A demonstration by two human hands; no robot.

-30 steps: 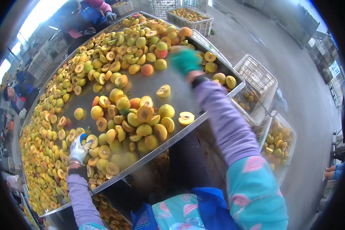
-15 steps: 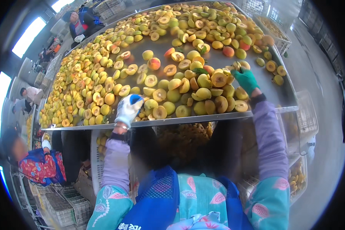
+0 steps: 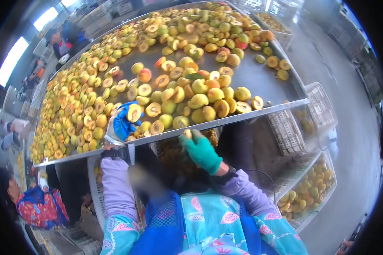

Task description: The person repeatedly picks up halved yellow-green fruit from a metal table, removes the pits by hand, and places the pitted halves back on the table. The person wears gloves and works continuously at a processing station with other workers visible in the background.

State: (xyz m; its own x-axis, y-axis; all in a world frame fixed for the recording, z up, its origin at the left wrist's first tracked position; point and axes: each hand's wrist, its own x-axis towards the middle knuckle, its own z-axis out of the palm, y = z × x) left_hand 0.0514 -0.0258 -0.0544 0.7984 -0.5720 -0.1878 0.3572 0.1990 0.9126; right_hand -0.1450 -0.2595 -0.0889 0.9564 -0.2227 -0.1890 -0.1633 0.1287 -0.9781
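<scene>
Head view, left hand [image 3: 121, 124] holding halved fruit [image 3: 134, 112], right hand [image 3: 201, 152], grip unclear

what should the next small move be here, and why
Probably bring the right hand over to the left hand: the left holds a halved fruit, its cut face exposed, while the right, apart from it near the table's front edge, seems to pinch a small item too blurred to identify.

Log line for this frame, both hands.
left hand: holds fruit half | right hand: at table edge, grip unclear | table: bears cut fruit
</scene>
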